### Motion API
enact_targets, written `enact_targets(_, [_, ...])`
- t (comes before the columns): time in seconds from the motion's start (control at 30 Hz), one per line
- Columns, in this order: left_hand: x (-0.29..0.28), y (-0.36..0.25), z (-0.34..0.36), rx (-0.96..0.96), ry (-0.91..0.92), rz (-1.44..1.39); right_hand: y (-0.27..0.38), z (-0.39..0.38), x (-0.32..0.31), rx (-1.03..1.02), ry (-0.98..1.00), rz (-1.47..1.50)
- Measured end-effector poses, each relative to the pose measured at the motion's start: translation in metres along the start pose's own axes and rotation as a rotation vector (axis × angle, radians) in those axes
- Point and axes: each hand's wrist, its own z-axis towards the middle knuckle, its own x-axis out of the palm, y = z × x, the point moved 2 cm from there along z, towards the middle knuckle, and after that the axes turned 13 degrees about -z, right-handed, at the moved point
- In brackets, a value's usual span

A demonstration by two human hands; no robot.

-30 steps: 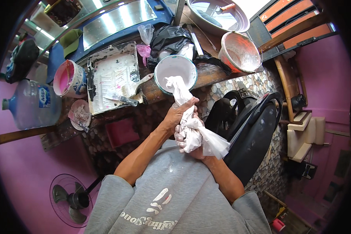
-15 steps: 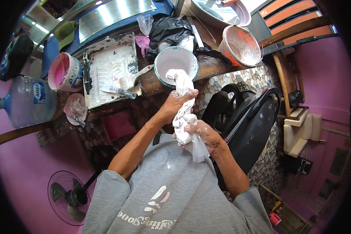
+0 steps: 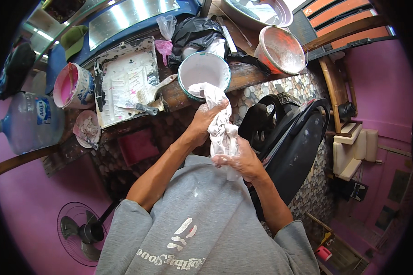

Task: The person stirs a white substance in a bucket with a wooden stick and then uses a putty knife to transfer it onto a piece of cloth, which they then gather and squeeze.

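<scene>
A long, crumpled white plastic bag (image 3: 219, 123), smeared or filled with something white, is stretched between my hands. My left hand (image 3: 202, 123) is wrapped around its upper part. Lower down, close to my shirt, my right hand (image 3: 244, 160) grips the bag's other end, where a translucent piece hangs below the fingers. The bag's far end rests over the near rim of a white bucket (image 3: 182, 81) with a dark green edge. Pale, whitish material lines the inside of this bucket. White smears mark both hands.
Left of the bucket are a paint tray (image 3: 124, 68) with brushes, a pink-stained pail (image 3: 85, 89) and a plate of white paste (image 3: 80, 126). Behind lies a black plastic bag (image 3: 197, 34); an orange-and-white bucket (image 3: 284, 48) stands right. A black motorcycle (image 3: 296, 156) is beside my right arm.
My right hand has shifted its grip on the bag's lower end, its thumb now lying across it. The bag's lower part has moved slightly right and is less bunched. The left hand keeps hold.
</scene>
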Motion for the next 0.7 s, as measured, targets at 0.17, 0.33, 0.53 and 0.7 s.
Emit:
enact_targets(0.17, [0.005, -0.001, -0.005, -0.031, -0.027, -0.08, -0.025, 0.011, 0.009, -0.107, -0.27, -0.212])
enact_targets(0.33, [0.007, 0.011, -0.015, 0.058, 0.25, -0.13, -0.036, 0.02, -0.001, 0.066, -0.247, 0.266])
enact_targets(0.53, [0.016, 0.018, -0.035, 0.25, 0.301, 0.294, -0.02, 0.024, -0.003, -0.099, -0.201, 0.27])
enact_targets(0.7, [0.017, 0.017, -0.041, 0.201, 0.123, 0.09, -0.029, 0.015, -0.02, 0.063, 0.011, 0.183])
